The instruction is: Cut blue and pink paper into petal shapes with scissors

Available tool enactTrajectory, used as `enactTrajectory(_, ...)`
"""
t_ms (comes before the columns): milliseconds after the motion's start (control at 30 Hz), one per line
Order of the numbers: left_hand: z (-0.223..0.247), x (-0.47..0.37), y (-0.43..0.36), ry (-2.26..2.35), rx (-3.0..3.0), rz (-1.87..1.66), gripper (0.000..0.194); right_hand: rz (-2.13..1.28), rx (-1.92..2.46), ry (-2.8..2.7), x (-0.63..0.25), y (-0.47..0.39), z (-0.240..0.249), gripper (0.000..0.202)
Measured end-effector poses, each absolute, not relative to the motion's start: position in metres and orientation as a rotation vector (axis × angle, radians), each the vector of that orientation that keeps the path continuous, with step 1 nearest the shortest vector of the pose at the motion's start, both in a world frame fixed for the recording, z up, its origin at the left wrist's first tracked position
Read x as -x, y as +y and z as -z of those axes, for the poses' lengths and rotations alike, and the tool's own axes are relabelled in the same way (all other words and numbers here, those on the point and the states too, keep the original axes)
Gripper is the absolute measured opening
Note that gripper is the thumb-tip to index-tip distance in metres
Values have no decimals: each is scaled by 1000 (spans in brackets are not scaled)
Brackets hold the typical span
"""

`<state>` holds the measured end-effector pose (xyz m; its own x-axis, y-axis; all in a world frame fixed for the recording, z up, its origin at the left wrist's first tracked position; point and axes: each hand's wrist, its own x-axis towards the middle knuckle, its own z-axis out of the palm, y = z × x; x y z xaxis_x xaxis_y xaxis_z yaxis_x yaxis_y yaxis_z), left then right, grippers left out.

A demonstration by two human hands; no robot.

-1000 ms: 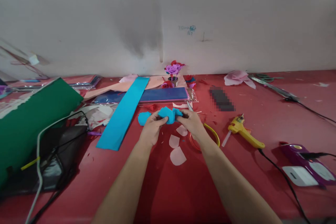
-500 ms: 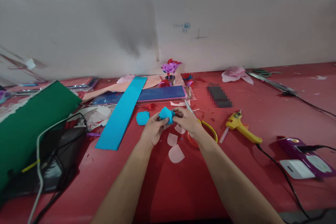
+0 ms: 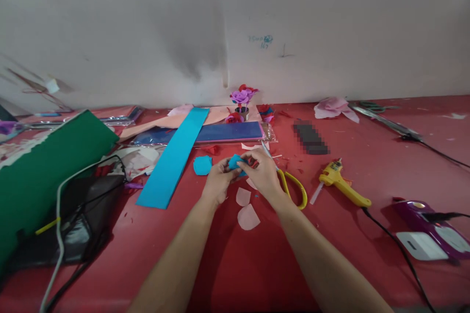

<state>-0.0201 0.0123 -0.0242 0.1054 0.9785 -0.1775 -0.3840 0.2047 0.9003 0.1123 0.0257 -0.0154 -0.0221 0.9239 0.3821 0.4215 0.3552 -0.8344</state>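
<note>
Between my two hands is a small blue crepe-paper petal [image 3: 235, 161], partly covered by fingers. My left hand [image 3: 219, 180] pinches its left side. My right hand [image 3: 263, 172] grips it from the right, thumb across its front. Left of my hands lies a stack of blue cut petals [image 3: 202, 166]. Pale pink petal pieces [image 3: 248, 217] rest on the red table just below. Scissors with yellow handles [image 3: 295, 190] lie beside my right wrist, partly hidden by it. A long blue paper strip [image 3: 176, 159] stretches diagonally on the left.
A yellow glue gun [image 3: 343, 183] with a cord lies right, near a purple power strip [image 3: 433, 225]. Paper flowers in a small pot [image 3: 241, 112] stand at the back. Green paper [image 3: 55, 166] and a black bag [image 3: 88, 210] with cables fill the left. A white partition [image 3: 147, 34] stands behind.
My right hand's thumb has come across the front of the blue petal, which is now more covered. The whole view has shifted slightly, so the table items appear a little farther right.
</note>
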Motion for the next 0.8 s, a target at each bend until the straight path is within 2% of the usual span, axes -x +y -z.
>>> enactTrajectory(100, 22, 21, 12, 967, -893, -1185, 35, -699, 1226, -1619, -113, 27, 16, 18)
enactTrajectory(267, 22, 21, 12, 963, -903, -1160, 37, -653, 1155, -1587, -113, 27, 16, 3)
enactTrajectory(500, 23, 20, 13, 965, -821, -1121, 41, -853, 1178, -1219, -114, 29, 18, 16)
enactTrajectory(667, 21, 24, 12, 958, -791, -1209, 26, -771, 1290, -1046, -124, 36, 25, 23)
enactTrajectory(800, 19, 24, 13, 929, -785, -1240, 18, -1124, 1228, -1067, -114, 32, 27, 23)
